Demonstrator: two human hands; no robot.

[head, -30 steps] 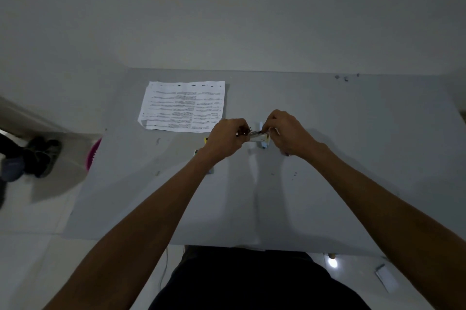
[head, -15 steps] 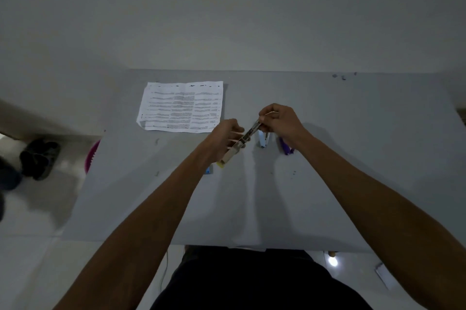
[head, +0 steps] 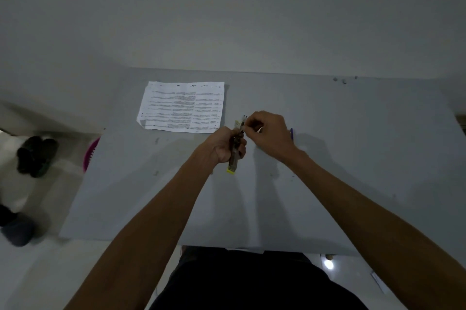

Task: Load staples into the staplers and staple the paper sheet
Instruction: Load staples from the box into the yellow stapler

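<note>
Two bare hands meet over the middle of the grey table in the head view. We see the left hand wrapped around a stapler, fingers curled round its middle, so that the stapler runs lengthwise away from the person and its yellow near end sticks out below the fist. We see the right hand reaching in from the right with its fingers bent, the fingertips pinching at the far end of the same stapler; a pale part shows just past them, but the view is too dim for us to tell whether any staples sit between those fingertips. We find the paper sheet lying flat on the far left part of the table, printed side up, near the left hand yet touching neither it nor the stapler. We notice a small purple thing peeking out just beside the right hand, mostly hidden. We also see a few dark specks near the far right corner of the table, a pink basket on the floor by the left edge, dark shoes further left, and a bright spot of light on the floor below the near edge.
</note>
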